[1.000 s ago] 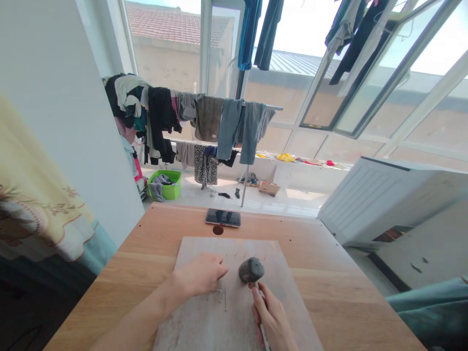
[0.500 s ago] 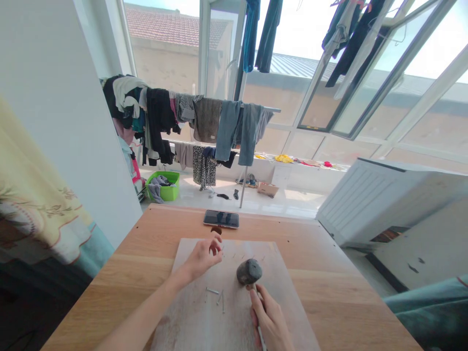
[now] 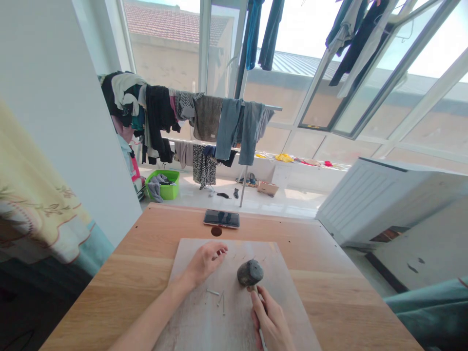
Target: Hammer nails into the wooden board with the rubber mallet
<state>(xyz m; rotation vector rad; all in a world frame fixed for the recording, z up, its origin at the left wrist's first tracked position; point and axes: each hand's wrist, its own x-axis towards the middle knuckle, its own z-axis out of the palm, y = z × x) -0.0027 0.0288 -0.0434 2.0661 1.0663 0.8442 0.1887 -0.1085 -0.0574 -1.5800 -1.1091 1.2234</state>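
Observation:
My right hand is wrapped around the handle of a rubber mallet. Its dark head is above the right part of a pale board. My left hand is over the far left part of the board, fingers curled and tips drawn together; what they pinch, if anything, is hidden. Just right of those fingertips, several thin nails stand in a row across the board. Nearer to me, three loose nails lie on the board between my left forearm and the mallet.
The board lies on a wooden table. Beyond it are a round hole in the tabletop and a phone near the far edge. Past the table stand a laundry-laden drying rack and a green basket.
My left hand has moved slightly right and nearer to me, uncovering the table hole, and its fingers have drawn closer together. The mallet has hardly moved.

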